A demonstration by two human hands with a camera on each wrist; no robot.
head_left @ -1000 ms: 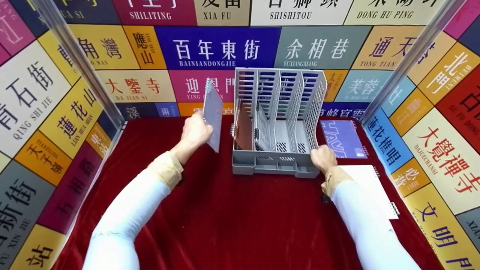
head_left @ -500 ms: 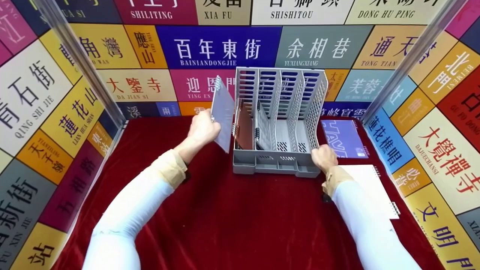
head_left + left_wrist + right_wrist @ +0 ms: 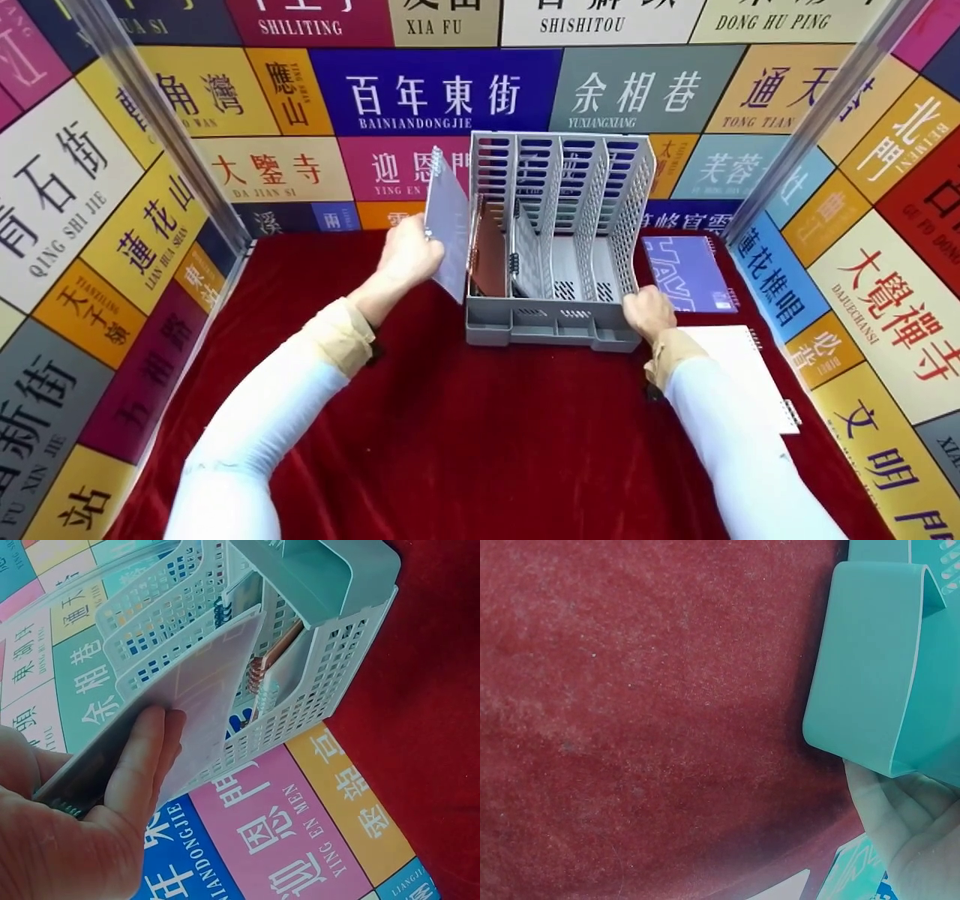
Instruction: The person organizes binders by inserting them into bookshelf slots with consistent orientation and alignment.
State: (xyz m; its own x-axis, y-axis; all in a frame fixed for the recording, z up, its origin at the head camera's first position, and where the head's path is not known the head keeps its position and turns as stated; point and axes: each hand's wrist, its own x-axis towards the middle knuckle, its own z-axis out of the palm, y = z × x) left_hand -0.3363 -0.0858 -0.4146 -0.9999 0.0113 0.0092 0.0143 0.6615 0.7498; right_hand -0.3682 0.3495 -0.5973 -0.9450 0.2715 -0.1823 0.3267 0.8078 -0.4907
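Observation:
In the head view a grey desktop file rack (image 3: 551,330) stands at the back, divided into several upright slots. My left hand (image 3: 409,251) grips a lavender spiral notebook (image 3: 448,232), held upright just left of the rack. In the left wrist view the thumb and fingers (image 3: 139,772) pinch that notebook near its coil, its far edge close to the rack's slots. A brown spiral notebook (image 3: 490,255) stands in the leftmost slot, and a grey one (image 3: 527,255) in the slot beside it. My right hand (image 3: 651,311) holds the rack's right front corner; some fingertips are hidden behind it.
Right of the rack a purple notebook (image 3: 694,274) lies flat, with a white spiral notebook (image 3: 739,375) nearer, partly under the right arm. Red cloth (image 3: 487,435) covers the table. Printed panels (image 3: 442,94) wall the back and sides.
My left hand has brought the lavender notebook rightward, up to the rack's left side, and has hardly moved over the last half second. My right hand stays on the rack's corner.

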